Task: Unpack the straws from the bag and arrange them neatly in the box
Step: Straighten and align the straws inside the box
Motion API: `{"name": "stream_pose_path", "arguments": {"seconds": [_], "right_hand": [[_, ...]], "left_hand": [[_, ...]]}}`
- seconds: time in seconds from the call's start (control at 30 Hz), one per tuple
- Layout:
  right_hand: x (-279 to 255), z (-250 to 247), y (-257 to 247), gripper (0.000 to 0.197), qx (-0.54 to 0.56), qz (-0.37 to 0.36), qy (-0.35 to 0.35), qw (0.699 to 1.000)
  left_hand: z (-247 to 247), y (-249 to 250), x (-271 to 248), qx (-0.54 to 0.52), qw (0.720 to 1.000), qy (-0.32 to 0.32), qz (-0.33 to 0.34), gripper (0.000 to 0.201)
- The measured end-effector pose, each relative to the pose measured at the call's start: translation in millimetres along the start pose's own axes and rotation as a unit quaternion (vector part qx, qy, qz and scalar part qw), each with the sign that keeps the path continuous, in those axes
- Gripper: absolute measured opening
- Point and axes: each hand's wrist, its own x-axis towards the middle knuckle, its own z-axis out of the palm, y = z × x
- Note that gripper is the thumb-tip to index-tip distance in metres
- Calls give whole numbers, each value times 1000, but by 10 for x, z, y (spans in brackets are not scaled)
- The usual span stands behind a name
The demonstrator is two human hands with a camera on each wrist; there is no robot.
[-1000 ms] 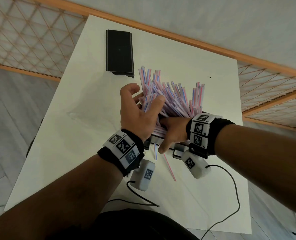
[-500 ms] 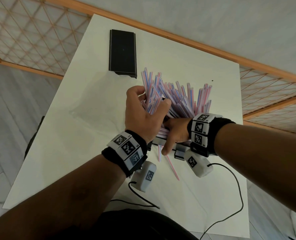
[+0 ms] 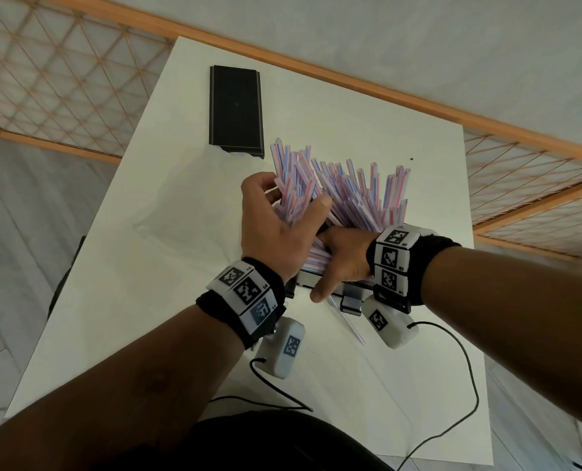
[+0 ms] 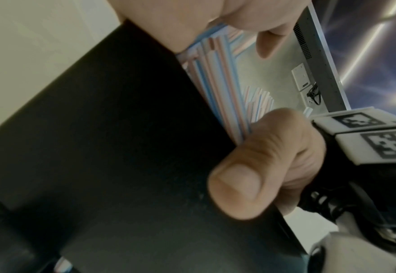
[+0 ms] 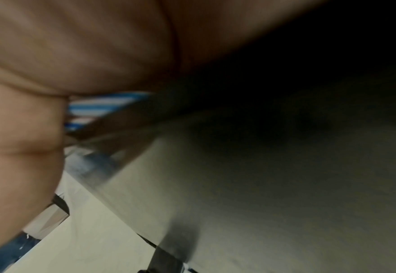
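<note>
Several pink- and blue-striped straws (image 3: 347,195) stand fanned out of a black box (image 3: 308,283) in the middle of the white table (image 3: 146,317). My left hand (image 3: 291,195) grips the left part of the bunch, thumb on the right side, fingers curled round the left. My right hand (image 3: 330,263) holds the box's near wall, thumb outside and pointing down, fingers hidden over the straws' lower ends. The left wrist view shows that thumb (image 4: 239,184) pressed on the black wall (image 4: 99,147) beside the straws (image 4: 218,77). In the right wrist view only my palm and a few straws (image 5: 103,105) show.
The box's flat black lid (image 3: 235,110) lies at the far left of the table. A clear plastic bag (image 3: 174,215) lies flat to the left of the box. One loose straw (image 3: 349,326) rests near the box's front, and wrist cables (image 3: 466,368) trail over the near edge.
My left hand has closed more tightly round the left part of the bunch, pulling those straws more upright. My right hand has stayed on the box's near wall.
</note>
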Motion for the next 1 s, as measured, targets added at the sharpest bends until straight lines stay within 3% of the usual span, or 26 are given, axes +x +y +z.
{"name": "stream_pose_path", "arguments": {"seconds": [0.17,0.4,0.5,0.63,0.73,1.0], "right_hand": [[-89,37,-31,119,16,-42,37,998],[-211,88,-5,94,56,-107,165,979],[-242,116,44,95,78,-112,204,969],[-279,190,106,83,43,-69,190,978],[-315,284,147,74,35,-79,193,977],[-564,468,230,55,-16,-185,386,904]], "left_hand": [[-17,-4,-6,48,999,-18,1,76],[-1,23,1,32,999,22,-9,65],[5,51,7,22,999,29,-6,62],[15,57,10,18,999,25,-21,57],[20,62,-1,23,999,15,-26,55],[-10,41,12,55,998,9,-32,72]]}}
